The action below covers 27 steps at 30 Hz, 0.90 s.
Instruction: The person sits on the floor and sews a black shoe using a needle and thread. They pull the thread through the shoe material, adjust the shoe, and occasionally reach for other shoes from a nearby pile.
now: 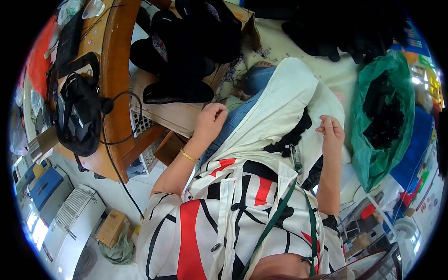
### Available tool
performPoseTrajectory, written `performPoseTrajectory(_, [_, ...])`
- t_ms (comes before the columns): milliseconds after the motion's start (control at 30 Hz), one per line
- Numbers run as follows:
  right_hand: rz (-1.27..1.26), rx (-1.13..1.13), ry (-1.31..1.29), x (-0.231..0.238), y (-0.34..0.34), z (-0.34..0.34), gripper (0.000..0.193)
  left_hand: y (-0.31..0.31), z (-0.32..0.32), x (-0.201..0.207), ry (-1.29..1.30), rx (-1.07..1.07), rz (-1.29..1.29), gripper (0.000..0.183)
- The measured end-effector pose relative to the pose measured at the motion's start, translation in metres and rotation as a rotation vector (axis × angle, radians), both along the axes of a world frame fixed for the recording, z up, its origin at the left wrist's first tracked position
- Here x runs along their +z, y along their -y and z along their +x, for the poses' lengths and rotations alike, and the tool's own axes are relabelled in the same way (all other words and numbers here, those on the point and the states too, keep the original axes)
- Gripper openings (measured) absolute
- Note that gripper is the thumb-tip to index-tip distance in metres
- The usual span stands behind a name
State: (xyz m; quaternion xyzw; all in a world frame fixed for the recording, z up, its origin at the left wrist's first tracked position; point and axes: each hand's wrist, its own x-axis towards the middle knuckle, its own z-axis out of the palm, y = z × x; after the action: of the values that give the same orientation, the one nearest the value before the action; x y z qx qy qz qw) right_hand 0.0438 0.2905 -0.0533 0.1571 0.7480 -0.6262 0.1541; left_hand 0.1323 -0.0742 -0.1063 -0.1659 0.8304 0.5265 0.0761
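Note:
My left hand [212, 120] is raised beside my jeans-covered leg [238, 114], its fingers curled in and thumb against them. My right hand [331, 129] is held up over the right side of the pale cloth [289, 93] on my lap, its fingertips pinched together. Whatever lies in either pinch is too small or hidden to make out. Between the hands, a bunch of black fabric [291, 135] sits in the folds of the cloth. Next to it a small metal tool [296, 156] lies at the end of a green cord [275, 214] that runs round my neck.
Black padded pieces with floral lining [179, 93] are heaped on cardboard [163, 109] at the upper left. A wooden table [119, 70] carries a black bag [77, 114] with a dangling cable. At right stands a green sack [361, 158] of black pieces; a black pile [336, 32] lies beyond.

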Motion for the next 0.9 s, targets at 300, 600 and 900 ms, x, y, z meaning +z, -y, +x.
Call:
performPoseTrajectory(300, [0.082, 0.121, -0.023, -0.01, 0.012, 0.014, 0.026, -0.007, -0.043, -0.069, -0.064, -0.289, 0.074, 0.022])
performPoseTrajectory(600, [0.116, 0.145, -0.036, 0.008, 0.02, 0.005, 0.023, 0.013, -0.057, -0.042, 0.375, -0.069, 0.541, 0.015])
performPoseTrajectory(900, [0.118, 0.491, -0.357, 0.053, 0.086, 0.001, 0.028, -0.026, -0.055, 0.058, 0.357, -0.263, 0.404, 0.018])
